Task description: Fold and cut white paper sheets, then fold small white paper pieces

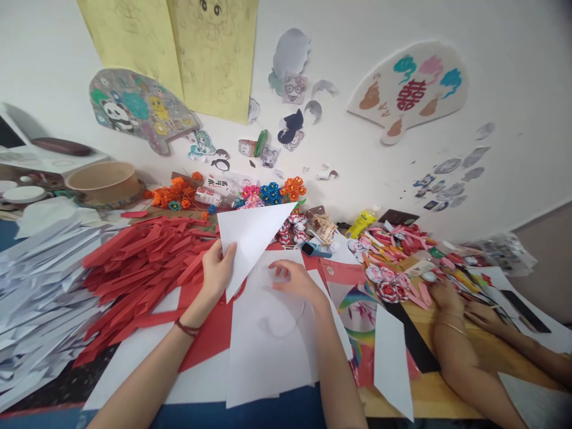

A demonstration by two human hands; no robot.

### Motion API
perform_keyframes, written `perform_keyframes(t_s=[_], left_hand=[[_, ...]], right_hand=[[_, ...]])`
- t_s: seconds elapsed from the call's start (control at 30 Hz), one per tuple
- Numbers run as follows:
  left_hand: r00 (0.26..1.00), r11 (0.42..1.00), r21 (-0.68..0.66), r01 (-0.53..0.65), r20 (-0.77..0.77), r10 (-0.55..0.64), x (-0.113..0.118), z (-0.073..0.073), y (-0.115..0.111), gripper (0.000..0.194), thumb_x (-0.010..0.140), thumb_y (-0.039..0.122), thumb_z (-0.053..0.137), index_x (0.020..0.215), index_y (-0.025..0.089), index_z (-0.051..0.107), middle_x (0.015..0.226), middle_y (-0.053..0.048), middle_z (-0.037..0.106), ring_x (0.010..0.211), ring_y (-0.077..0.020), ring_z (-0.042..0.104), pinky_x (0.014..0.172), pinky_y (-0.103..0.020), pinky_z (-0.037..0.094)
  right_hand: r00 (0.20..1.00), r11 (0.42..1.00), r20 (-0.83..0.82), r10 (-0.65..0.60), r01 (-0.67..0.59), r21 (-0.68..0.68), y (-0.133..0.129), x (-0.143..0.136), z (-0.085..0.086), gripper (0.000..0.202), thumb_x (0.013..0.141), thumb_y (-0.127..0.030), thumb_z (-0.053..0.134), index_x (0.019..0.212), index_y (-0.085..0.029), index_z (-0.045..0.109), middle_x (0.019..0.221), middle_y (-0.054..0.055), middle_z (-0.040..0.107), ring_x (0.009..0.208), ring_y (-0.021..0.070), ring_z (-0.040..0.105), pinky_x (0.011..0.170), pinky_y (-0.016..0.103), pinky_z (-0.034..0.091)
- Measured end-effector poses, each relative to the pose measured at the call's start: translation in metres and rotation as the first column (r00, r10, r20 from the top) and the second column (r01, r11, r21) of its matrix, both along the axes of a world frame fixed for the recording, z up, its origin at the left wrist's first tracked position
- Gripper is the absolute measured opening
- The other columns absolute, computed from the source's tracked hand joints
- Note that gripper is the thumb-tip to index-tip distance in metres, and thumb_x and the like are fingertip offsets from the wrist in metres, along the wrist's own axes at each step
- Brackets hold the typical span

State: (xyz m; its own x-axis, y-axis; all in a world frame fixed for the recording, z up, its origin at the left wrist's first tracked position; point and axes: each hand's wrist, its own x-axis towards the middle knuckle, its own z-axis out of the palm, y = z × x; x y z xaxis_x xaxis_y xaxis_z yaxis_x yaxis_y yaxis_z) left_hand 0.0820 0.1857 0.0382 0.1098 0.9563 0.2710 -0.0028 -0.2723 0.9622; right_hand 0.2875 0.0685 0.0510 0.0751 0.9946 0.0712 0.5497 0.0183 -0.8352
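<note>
My left hand (pixel 217 269) grips a white paper triangle (pixel 250 241) by its left edge, thumb on the near face, holding it up off the table. To the right of it, my right hand (pixel 292 279) hovers with fingers apart and curved, holding nothing. Below both hands lie white paper sheets (pixel 272 351), with red paper (pixel 208 336) partly under them. A heap of folded red paper strips (pixel 147 268) rests just left of my left hand.
Folded white strips (pixel 40 298) pile up at far left. Paper flowers (pixel 270 193), a yellow bottle (pixel 363 221) and a blue-strapped watch (pixel 316 250) lie toward the wall. At right, another person's hands (pixel 449 298) work among coloured paper pieces. A round basket (pixel 102 182) stands back left.
</note>
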Motion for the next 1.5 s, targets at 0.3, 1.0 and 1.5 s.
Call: perform_keyframes(t_s=[0.3,1.0,1.5], left_hand=[[0.999,0.999,0.001,0.046,0.012,-0.046,0.001,0.003,-0.004,0.037,0.084,0.046,0.059,0.101,0.013,0.065,0.086,-0.003,0.067,0.071,-0.0145,0.055,0.062,-0.022,0.042],[0.995,0.996,-0.013,0.086,-0.041,-0.086,0.001,0.003,-0.005,0.033,0.085,0.045,0.058,0.095,0.014,0.064,0.081,-0.002,0.065,0.069,-0.0142,0.054,0.059,-0.022,0.042],[0.991,0.995,-0.032,0.096,-0.092,-0.098,0.001,0.002,-0.006,0.033,0.084,0.044,0.058,0.096,0.014,0.066,0.082,-0.002,0.068,0.069,-0.0151,0.056,0.059,-0.022,0.042]], right_hand=[[0.945,0.997,0.325,0.033,-0.006,-0.083,-0.002,-0.015,0.004,0.068,0.057,-0.026,0.089,0.119,-0.025,0.059,0.100,0.002,0.058,0.096,0.0230,0.053,0.083,0.035,0.039],[0.949,0.995,0.311,-0.054,0.076,-0.060,-0.001,-0.016,-0.012,0.014,0.076,-0.017,0.071,0.087,-0.021,0.065,0.078,-0.001,0.063,0.072,0.0161,0.057,0.064,0.026,0.039],[0.930,0.990,0.343,-0.133,0.137,0.012,-0.008,-0.034,-0.012,0.019,0.078,-0.005,0.057,0.068,-0.020,0.060,0.075,0.002,0.063,0.071,0.0159,0.055,0.065,0.027,0.036]])
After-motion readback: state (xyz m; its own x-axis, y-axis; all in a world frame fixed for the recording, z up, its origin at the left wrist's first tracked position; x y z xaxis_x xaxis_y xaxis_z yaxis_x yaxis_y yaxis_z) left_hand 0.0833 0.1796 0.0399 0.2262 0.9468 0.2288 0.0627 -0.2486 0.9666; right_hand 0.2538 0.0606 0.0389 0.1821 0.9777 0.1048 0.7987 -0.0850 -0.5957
